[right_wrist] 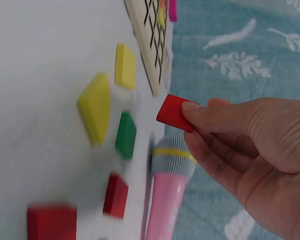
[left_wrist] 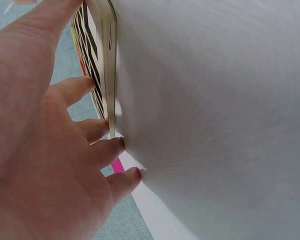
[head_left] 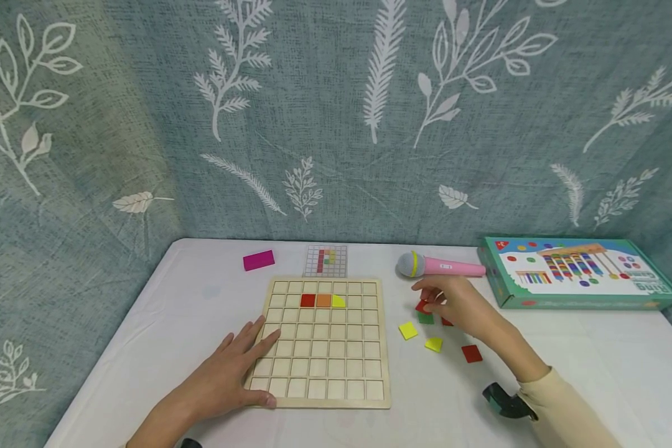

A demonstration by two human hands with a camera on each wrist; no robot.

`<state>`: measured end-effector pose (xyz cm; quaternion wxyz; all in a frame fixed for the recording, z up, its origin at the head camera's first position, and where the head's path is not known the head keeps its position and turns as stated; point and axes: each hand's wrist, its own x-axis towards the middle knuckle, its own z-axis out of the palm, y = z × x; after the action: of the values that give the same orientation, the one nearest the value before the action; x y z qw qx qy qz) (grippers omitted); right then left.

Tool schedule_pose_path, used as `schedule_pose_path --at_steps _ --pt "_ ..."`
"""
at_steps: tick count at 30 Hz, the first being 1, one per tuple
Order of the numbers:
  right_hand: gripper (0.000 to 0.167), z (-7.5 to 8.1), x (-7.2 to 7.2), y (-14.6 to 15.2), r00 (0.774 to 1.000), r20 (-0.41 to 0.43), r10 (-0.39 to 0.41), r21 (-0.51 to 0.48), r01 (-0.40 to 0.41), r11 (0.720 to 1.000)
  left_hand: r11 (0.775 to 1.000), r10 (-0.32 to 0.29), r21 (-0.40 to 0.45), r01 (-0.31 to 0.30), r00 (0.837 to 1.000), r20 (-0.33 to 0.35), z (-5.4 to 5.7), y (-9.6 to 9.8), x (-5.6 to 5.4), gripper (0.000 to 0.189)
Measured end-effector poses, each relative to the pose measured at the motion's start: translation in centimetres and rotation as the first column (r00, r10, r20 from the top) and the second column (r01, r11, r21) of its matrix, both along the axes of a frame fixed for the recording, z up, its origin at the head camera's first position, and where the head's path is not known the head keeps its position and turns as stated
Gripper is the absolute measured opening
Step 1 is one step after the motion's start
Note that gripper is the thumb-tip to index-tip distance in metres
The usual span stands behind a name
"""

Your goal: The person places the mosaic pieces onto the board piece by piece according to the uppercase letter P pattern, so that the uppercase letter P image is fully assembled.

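My right hand (head_left: 448,303) pinches a red square tile (right_wrist: 174,112) between thumb and fingers, raised above the table beside the loose tiles. Below it lie a green tile (head_left: 425,318), a yellow square tile (head_left: 408,330), a yellow tile with a rounded edge (head_left: 434,344) and a red tile (head_left: 471,354). My left hand (head_left: 232,367) rests with spread fingers on the left side of a wooden grid board (head_left: 326,403). One row of the board holds a red tile (head_left: 308,300), an orange tile (head_left: 324,300) and a yellow rounded tile (head_left: 338,301).
Behind the board lie a small pattern card (head_left: 325,261) with a coloured grid and a magenta block (head_left: 259,260). A pink toy microphone (head_left: 453,267) lies behind my right hand. At the back right sits a green toy box (head_left: 582,274). A patterned curtain (head_left: 336,124) hangs behind the table.
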<state>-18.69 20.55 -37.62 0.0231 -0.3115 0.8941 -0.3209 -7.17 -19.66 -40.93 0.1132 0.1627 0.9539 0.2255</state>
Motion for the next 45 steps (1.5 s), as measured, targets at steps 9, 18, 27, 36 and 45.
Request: schedule_pose_path --at_steps 9,18,27,36,45 --pt "0.031 -0.5 -0.4 -3.7 0.997 0.008 0.073 -0.011 -0.073 0.997 1.0 -0.002 0.002 0.002 1.0 -0.006 0.1 -0.1 0.0 0.111" --pt "0.031 -0.7 -1.0 -7.9 0.989 0.022 0.144 -0.01 -0.144 0.99 1.0 0.006 0.002 -0.007 1.0 0.012 0.1 -0.1 -0.1 0.112" --pt "0.028 -1.0 -1.5 -11.6 0.978 0.045 0.202 -0.046 -0.2 0.979 1.0 0.005 0.002 -0.005 1.0 0.016 0.1 -0.1 -0.2 0.112" --pt "0.028 -1.5 -1.9 -14.5 0.971 0.072 0.23 -0.083 -0.224 0.971 1.0 -0.002 -0.008 0.002 1.0 0.016 0.2 -0.1 -0.2 0.111" --pt "0.024 -1.9 -2.1 -17.2 0.968 0.067 0.244 -0.069 -0.239 0.969 1.0 -0.01 -0.001 0.01 1.0 0.007 0.2 -0.1 -0.2 0.11"
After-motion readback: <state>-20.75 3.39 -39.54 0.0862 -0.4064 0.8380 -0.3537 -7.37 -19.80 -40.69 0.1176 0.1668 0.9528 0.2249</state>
